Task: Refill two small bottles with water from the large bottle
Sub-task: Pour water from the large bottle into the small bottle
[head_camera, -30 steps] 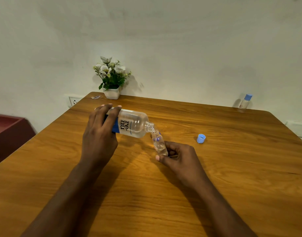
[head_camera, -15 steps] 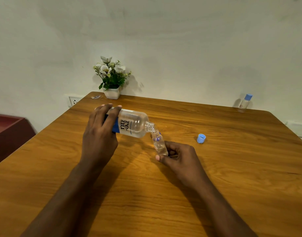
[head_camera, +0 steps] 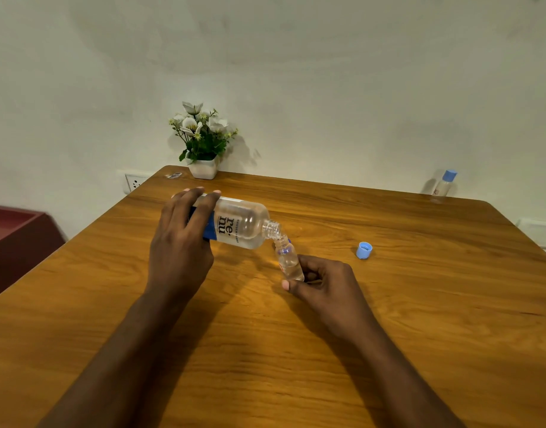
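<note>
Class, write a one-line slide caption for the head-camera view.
Left hand tips the large bottle into a small bottle held by the right hand.

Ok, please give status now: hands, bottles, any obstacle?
Left hand tilts large bottle, mouth over small bottle. Right hand holds that one. Second small bottle capped, far right. No obstacle.

Wooden table [head_camera: 420, 304], white wall [head_camera: 296, 72]
</note>
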### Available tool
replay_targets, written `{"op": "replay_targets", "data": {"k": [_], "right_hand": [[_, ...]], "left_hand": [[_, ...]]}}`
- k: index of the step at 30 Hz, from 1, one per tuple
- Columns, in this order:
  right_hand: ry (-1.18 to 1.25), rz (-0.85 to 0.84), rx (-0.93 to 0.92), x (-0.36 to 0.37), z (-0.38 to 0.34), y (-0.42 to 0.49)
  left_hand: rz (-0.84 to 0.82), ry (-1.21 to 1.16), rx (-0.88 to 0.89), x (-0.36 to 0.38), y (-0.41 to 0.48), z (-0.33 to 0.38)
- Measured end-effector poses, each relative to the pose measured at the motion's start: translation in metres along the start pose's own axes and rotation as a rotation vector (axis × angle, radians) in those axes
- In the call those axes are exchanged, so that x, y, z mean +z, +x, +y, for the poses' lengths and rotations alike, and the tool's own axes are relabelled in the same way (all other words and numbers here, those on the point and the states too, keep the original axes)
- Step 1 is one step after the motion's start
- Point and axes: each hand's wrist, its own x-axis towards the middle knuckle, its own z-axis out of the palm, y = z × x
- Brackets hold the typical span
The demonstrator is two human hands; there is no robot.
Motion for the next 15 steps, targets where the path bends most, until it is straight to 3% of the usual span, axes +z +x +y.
{"op": "replay_targets", "data": {"k": [15], "right_hand": [[-0.018, 0.002, -0.002, -0.0002, -0.0004, -0.0004]], "left_hand": [[-0.003, -0.001, -0.002, -0.0005, 0.0000, -0.0002]]}}
